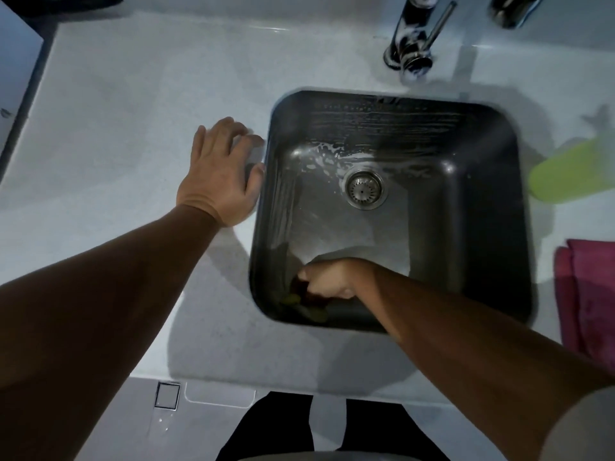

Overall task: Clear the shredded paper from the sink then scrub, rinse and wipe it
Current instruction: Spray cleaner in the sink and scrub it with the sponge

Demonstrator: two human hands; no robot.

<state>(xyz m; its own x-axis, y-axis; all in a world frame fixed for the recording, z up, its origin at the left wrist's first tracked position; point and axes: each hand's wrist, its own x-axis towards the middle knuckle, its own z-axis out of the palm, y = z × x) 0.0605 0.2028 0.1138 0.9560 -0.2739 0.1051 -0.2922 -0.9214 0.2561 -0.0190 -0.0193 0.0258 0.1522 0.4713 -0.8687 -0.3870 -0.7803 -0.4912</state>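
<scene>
A dark steel sink point(482, 181) is set in a white counter, with soap suds streaked across its far wall and floor around the round drain strainer point(363, 189). No shredded paper shows in it. My right hand point(327, 281) is down in the near left corner of the basin, closed on a yellow-green scrub sponge point(301, 302) pressed against the near wall; most of the sponge is hidden under my fingers. My left hand point(221, 171) lies flat and open on the counter just left of the sink's rim.
A chrome tap point(416, 34) stands behind the sink. A lime green cloth point(572, 174) and a folded magenta cloth point(589, 301) lie on the counter to the right. The counter's front edge runs near my legs, with grey floor tiles below.
</scene>
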